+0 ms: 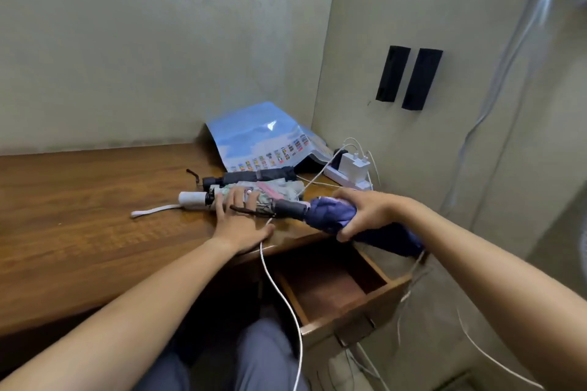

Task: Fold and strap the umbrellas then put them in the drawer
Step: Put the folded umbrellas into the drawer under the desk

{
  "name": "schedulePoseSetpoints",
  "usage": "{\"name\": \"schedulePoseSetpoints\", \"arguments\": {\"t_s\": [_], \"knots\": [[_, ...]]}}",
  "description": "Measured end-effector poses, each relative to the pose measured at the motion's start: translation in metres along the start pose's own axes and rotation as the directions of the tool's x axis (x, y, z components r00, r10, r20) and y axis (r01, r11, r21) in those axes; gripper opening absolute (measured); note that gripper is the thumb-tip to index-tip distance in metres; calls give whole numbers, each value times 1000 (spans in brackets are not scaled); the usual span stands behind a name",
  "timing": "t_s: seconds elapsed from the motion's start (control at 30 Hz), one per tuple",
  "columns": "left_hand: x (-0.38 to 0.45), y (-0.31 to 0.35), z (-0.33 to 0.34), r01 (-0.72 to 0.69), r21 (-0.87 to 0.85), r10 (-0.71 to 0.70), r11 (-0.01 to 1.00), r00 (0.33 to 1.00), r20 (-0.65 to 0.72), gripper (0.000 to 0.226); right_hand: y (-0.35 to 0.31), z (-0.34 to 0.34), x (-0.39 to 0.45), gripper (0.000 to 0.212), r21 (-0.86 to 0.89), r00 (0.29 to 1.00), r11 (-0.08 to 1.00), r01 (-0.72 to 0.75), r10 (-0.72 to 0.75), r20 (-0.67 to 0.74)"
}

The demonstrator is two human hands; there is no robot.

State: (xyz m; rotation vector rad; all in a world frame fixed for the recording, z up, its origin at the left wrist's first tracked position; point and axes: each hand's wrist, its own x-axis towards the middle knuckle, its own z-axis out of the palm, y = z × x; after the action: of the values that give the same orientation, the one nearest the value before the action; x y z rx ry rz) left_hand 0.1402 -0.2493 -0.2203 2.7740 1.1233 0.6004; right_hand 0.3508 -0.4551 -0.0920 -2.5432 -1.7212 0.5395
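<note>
The brown wooden table [95,200] has a smooth, slightly glossy varnish with visible grain. The open wooden drawer [333,292] looks matt and bare inside. The purple umbrella [327,211] is soft creased cloth with a matt black plastic handle [290,209]. The far blue plastic bag [263,133] shines glossy; the white charger block [357,165] is smooth plastic.

The right hand [365,213] covers the middle of the purple umbrella [320,211], whose far end is blurred against the drawer [359,308] edge, so any strap on it cannot be made out. The left hand [236,219] hides part of the patterned umbrella [279,192]. The white cable [279,295] runs off the bottom edge, and the coloured marks on the blue sheet [254,133] are too small to read
</note>
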Motion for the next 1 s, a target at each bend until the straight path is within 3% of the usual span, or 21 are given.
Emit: {"name": "schedulePoseSetpoints", "arguments": {"t_s": [0.1,0.2,0.3,0.4,0.5,0.67,0.83,1.0], "knots": [[-1,5,0,0,36,0,999,1000,9,79,21,1,-27,66,-117,942,983,-144,173,289],[-7,8,3,0,46,1,999,1000,-7,76,27,14,-41,69,-206,855,941,-268,331,399],[-13,5,4,-30,30,30,999,999,-16,75,27,42,-32,89,-305,828,887,-347,442,344],[-15,-5,4,-77,3,77,997,997,-24,75,24,68,-11,101,-249,824,862,-442,500,268],[-17,-13,7,-99,-16,98,995,994,-50,86,13,92,10,101,-198,819,848,-491,527,228],[-14,-17,15,-95,-33,93,995,993,-78,85,-1,144,53,111,-134,831,842,-523,539,140],[-13,-19,20,-111,-42,106,993,989,-98,81,-20,175,84,102,-262,875,846,-465,484,8],[-14,-18,20,-115,-30,112,993,989,-100,80,-23,202,114,101,-261,862,824,-503,499,-87]]}}
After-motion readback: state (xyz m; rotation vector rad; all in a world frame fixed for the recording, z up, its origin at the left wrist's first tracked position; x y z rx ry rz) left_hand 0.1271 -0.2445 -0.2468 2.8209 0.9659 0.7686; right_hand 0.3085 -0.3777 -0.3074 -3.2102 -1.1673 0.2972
